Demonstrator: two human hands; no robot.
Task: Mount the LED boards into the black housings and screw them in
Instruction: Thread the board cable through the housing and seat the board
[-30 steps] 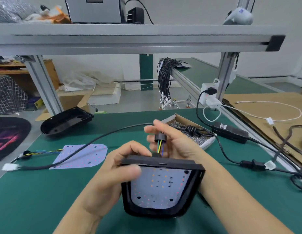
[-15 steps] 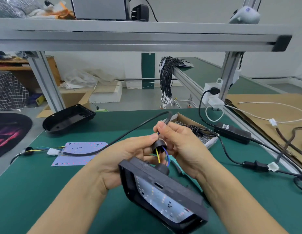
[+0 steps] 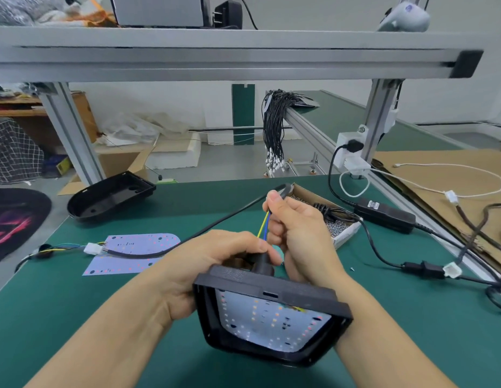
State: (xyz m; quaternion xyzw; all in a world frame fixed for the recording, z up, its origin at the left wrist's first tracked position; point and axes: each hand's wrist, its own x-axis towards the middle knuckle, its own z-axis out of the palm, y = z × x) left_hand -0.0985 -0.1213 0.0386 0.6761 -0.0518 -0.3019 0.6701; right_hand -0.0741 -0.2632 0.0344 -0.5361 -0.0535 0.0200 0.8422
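head view – black housing tilted, led board inside

No text can be read. The black power adapter carries a small white label, and the white device overhead bears a blue mark, both too blurred to make out.

1. The black housing now tilts its open face toward the camera again.
2. The right hand sits higher, drawing the coloured wires out longer.
3. The left hand now pinches the black grommet at the housing.
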